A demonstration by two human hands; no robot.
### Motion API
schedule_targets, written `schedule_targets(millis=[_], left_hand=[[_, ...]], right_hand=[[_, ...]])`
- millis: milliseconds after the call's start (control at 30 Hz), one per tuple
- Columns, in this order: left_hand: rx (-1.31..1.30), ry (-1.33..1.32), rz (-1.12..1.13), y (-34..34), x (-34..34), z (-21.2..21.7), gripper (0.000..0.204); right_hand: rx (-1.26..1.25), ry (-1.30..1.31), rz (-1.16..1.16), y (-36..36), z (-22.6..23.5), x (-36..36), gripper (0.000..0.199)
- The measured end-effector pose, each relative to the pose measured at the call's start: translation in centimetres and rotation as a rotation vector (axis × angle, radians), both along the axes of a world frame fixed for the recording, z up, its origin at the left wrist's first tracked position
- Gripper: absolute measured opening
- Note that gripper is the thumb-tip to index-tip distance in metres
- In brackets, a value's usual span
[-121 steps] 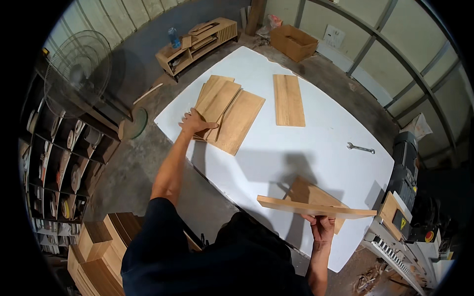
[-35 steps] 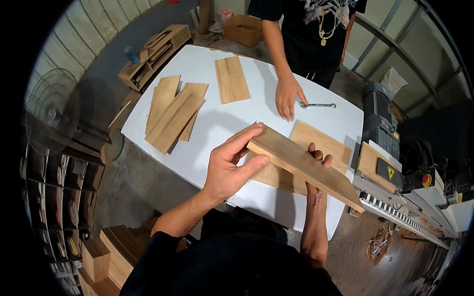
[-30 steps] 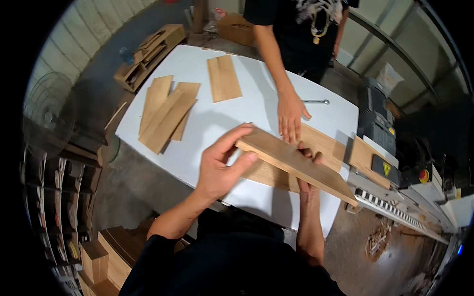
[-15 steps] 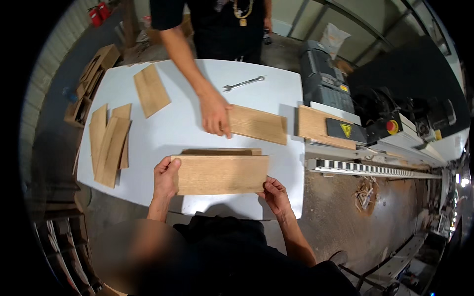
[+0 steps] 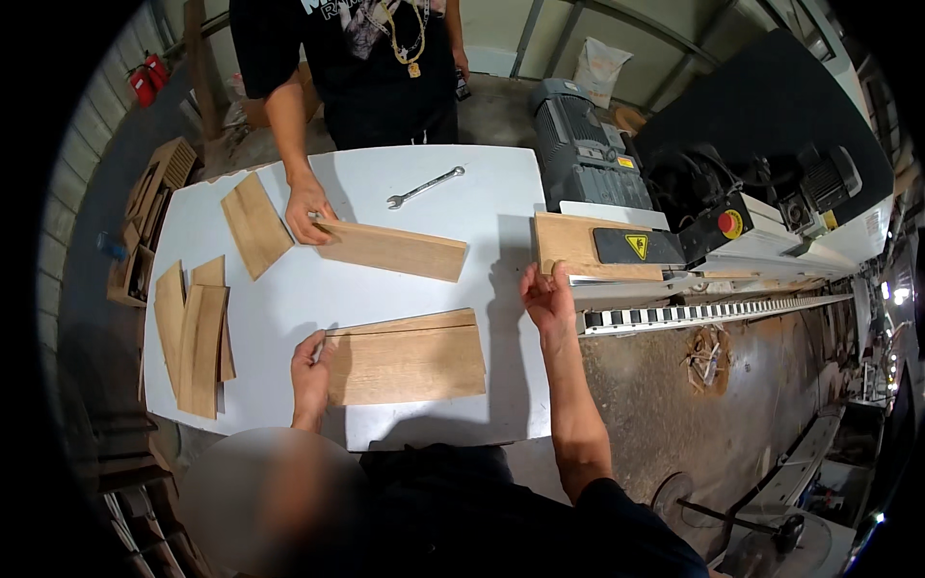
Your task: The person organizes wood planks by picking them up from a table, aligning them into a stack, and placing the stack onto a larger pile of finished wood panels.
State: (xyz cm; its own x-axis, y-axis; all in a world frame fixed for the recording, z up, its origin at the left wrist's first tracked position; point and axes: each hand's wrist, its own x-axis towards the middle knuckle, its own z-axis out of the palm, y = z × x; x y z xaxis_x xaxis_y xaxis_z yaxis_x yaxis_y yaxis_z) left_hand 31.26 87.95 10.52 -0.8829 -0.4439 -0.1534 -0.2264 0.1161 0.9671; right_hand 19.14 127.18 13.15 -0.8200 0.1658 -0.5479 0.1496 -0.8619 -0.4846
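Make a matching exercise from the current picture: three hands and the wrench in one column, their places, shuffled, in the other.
1. Left hand
2. Right hand
3. Co-worker's hand
4. Wrench

A. At the left end of the machine-side board
B. Lying on the white tabletop
C. At the left end of the near board
D. At the left end of the middle board

Pairs: 1-C, 2-A, 3-D, 4-B

Landmark: 1 white table (image 5: pixel 260 323) | left of table: 1 low wooden cabinet (image 5: pixel 176 164), ribbed wall (image 5: pixel 84 154) pale above and grey below | beyond its far-left corner: 2 red extinguishers (image 5: pixel 142 86) | beyond its far edge: pale wall (image 5: pixel 602 21) with metal struts (image 5: pixel 528 40), 1 white sack (image 5: pixel 599 69) | right of it: concrete floor (image 5: pixel 644 409), scrap pile (image 5: pixel 709 361), bright lights (image 5: pixel 901 295) farthest out
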Motion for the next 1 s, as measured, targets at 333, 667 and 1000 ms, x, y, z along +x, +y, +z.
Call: schedule_targets(millis=[333, 667, 1000], left_hand=[[0.148, -0.064, -0.520, 9.1, -0.8, 7.9, 0.025], [0.616, 0.083, -0.436, 10.8, -1.0, 11.5, 0.022], [0.147, 0.416, -0.456, 3.4, 2.7, 15.4, 0.022]], right_hand=[[0.177, 0.152, 0.401, -4.5, -0.1, 6.1, 0.012], [0.055, 0.201, 0.633, -13.6, 3.0, 15.9, 0.022], [0.453, 0.531, 0.259, -4.0, 6.8, 8.5, 0.075]])
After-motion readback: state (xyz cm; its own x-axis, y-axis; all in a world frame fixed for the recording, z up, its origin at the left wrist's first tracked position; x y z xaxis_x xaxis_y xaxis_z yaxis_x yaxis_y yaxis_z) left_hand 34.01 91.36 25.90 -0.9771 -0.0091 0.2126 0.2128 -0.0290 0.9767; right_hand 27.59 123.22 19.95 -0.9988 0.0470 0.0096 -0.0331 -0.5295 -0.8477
